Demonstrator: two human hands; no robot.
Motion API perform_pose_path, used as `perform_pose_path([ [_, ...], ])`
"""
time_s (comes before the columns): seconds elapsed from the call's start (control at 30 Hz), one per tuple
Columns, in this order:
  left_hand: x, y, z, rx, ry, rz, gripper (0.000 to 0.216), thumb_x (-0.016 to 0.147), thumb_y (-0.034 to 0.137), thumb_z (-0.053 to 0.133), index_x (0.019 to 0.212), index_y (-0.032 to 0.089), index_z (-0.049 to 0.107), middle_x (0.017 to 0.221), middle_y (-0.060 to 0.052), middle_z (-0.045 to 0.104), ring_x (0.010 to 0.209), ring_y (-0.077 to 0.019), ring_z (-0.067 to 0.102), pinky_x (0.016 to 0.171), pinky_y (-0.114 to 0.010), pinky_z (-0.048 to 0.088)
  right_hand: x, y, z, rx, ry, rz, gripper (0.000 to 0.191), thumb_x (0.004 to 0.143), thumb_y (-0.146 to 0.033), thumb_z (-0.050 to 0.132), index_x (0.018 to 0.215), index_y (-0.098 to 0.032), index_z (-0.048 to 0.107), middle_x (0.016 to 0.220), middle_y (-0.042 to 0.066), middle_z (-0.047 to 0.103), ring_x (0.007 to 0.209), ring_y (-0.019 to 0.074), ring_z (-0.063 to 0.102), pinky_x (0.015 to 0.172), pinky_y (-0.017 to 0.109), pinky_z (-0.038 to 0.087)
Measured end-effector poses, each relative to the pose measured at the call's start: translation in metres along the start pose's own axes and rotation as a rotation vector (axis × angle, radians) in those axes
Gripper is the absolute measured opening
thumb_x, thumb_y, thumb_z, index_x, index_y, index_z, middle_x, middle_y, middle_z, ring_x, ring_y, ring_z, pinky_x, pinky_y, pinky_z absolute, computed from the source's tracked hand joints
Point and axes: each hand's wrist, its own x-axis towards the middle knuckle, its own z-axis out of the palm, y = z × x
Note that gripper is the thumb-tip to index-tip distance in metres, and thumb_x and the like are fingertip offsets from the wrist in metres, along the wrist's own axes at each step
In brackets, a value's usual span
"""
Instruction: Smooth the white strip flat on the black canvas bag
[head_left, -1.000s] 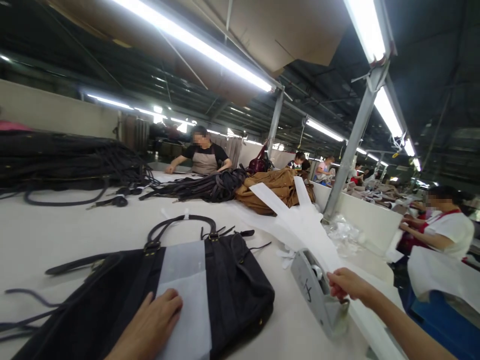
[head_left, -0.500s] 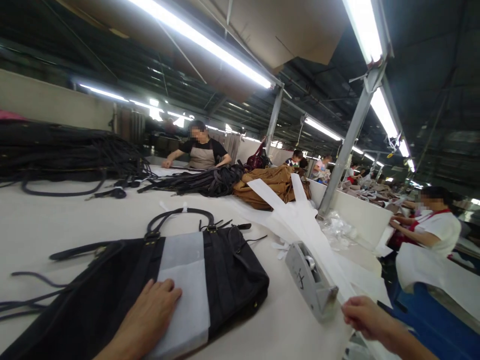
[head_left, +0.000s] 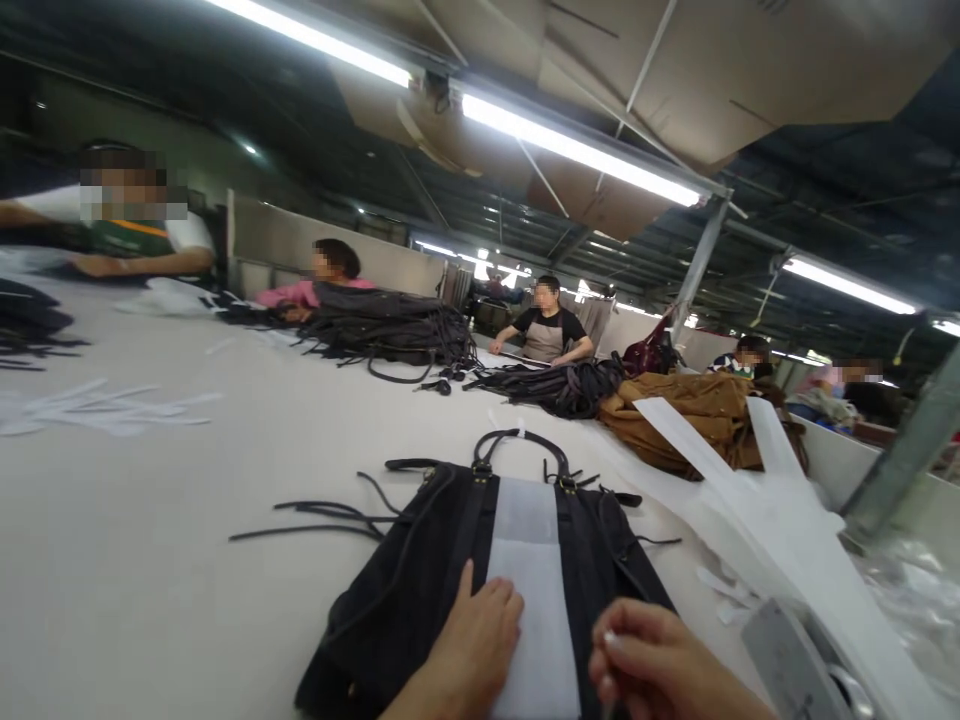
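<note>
We press our left hand (head_left: 469, 650) flat to pin the white sheet (head_left: 534, 590) on the black bag (head_left: 420, 590), while our right hand (head_left: 660, 665) pinches something small (likely tape).

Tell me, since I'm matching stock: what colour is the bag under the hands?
Black bag, with a white paper strip down its middle; head view.

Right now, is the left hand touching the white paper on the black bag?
Touching. The head view shows the left hand lying flat with its fingers on the white paper that lies on the black bag, no gap between them.
</note>
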Motion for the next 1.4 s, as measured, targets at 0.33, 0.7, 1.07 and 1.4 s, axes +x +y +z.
perform_pose_path([
  [0.33,0.004,-0.003,0.004,-0.055,-0.121,-0.118,0.027,0.092,0.026,0.044,0.097,0.016,0.069,0.114,-0.015,0.061,0.117,-0.0302,0.051,0.111,-0.062,0.018,0.186,0.027,0.046,0.024,0.139,0.007,0.038,0.067,-0.047,0.068,0.087,-0.017,0.056,0.089,0.006,0.069,0.072,0.012,0.063,0.048,0.017,0.035],
  [0.7,0.002,-0.003,-0.015,-0.043,-0.144,-0.079,0.026,0.088,0.031,0.047,0.104,0.018,0.062,0.127,-0.016,0.054,0.125,-0.0333,0.043,0.111,-0.063,0.014,0.187,0.034,0.044,-0.106,0.161,-0.076,0.035,0.073,-0.051,0.06,0.086,-0.018,0.057,0.085,0.005,0.069,0.076,0.0168,0.066,0.049,0.019,0.044],
  [1.07,0.006,-0.005,-0.012,-0.031,-0.145,-0.057,0.026,0.083,0.031,0.052,0.104,0.019,0.06,0.124,-0.015,0.056,0.115,-0.0334,0.048,0.109,-0.066,0.011,0.205,0.03,0.04,-0.585,0.333,-0.368,0.015,0.078,-0.036,0.057,0.072,-0.022,0.06,0.078,0.002,0.06,0.077,0.019,0.057,0.073,0.032,0.044],
  [1.4,0.009,-0.007,-0.007,-0.069,-0.218,-0.07,0.029,0.083,0.031,0.055,0.107,0.016,0.062,0.135,-0.02,0.049,0.12,-0.0356,0.047,0.109,-0.068,0.008,0.229,0.036,0.041,-0.842,0.513,-0.342,0.013,0.081,-0.031,0.056,0.085,-0.023,0.047,0.07,0.001,0.056,0.072,0.0217,0.055,0.067,0.031,0.035],
])
